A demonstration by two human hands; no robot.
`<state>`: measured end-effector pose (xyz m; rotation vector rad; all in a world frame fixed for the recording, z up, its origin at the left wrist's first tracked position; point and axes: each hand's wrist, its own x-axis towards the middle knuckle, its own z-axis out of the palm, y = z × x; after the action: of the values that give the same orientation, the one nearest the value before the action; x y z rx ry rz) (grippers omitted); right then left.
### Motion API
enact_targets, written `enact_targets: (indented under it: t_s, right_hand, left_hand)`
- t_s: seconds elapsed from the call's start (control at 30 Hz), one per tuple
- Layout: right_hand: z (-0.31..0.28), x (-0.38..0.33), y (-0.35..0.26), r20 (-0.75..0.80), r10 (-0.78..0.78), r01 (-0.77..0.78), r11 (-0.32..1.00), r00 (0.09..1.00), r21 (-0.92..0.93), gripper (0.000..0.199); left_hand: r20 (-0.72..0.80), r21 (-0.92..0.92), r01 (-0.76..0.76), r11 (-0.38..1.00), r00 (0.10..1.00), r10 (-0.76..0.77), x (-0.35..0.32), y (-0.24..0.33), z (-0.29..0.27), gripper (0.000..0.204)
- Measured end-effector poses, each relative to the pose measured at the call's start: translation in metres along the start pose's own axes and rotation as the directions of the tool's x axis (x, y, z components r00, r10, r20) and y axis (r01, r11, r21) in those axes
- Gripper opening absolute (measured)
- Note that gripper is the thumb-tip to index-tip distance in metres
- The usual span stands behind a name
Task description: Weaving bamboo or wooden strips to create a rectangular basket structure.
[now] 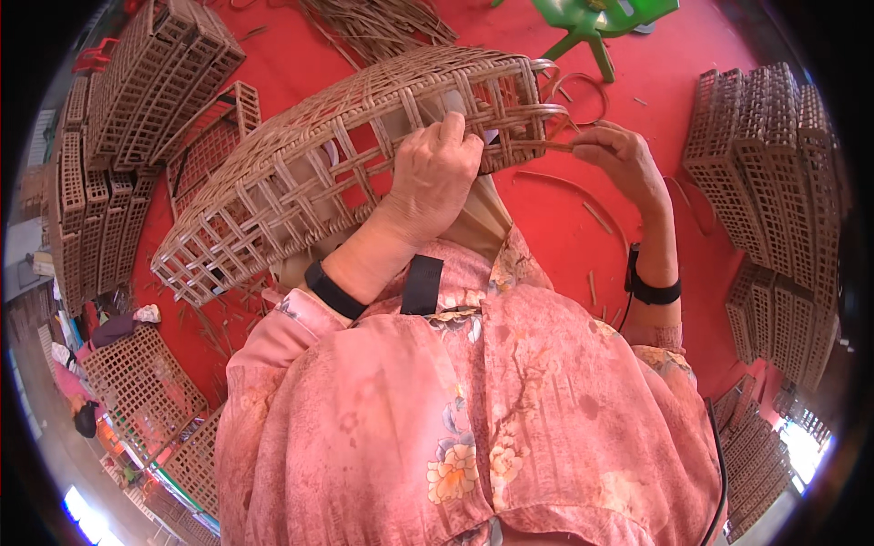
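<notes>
Basket (300, 173) lies long, lower left to upper right. Left hand (435, 177) presses flat on it. Right hand (619, 159) pinches strip (557, 146) at right end.

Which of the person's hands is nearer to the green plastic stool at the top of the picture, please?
Right. The right hand pinches a cane strip just below the green stool; the left hand presses on the woven basket, farther to the left.
</notes>
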<state>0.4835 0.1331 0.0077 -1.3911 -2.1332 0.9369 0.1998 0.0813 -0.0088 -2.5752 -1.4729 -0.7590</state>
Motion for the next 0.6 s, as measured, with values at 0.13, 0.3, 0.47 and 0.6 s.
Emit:
enact_targets:
  t_s: [0.13, 0.3, 0.47, 0.6]
  right_hand:
    - [0.011, 0.005, 0.0, 0.011, 0.034, -0.034, 0.999, 0.999, 0.034, 0.016]
    - [0.025, 0.015, -0.001, 0.03, -0.065, 0.064, 0.998, 0.997, 0.026, 0.015]
    - [0.025, 0.017, 0.0, 0.041, -0.055, 0.053, 0.996, 0.998, 0.065, 0.015]
    - [0.026, 0.015, -0.002, -0.001, -0.058, 0.058, 0.996, 0.998, 0.064, 0.016]
  left_hand:
    - [-0.015, -0.138, 0.085, 0.987, 0.996, -0.088, -0.015, 0.003, -0.01, 0.019]
    - [0.003, -0.1, 0.136, 0.986, 0.991, -0.137, -0.035, 0.006, -0.016, 0.026]
    - [0.022, -0.054, 0.177, 0.983, 0.984, -0.176, -0.035, 0.007, -0.006, 0.026]
    - [0.065, -0.223, 0.24, 0.945, 0.971, -0.231, -0.029, 0.002, -0.004, 0.025]
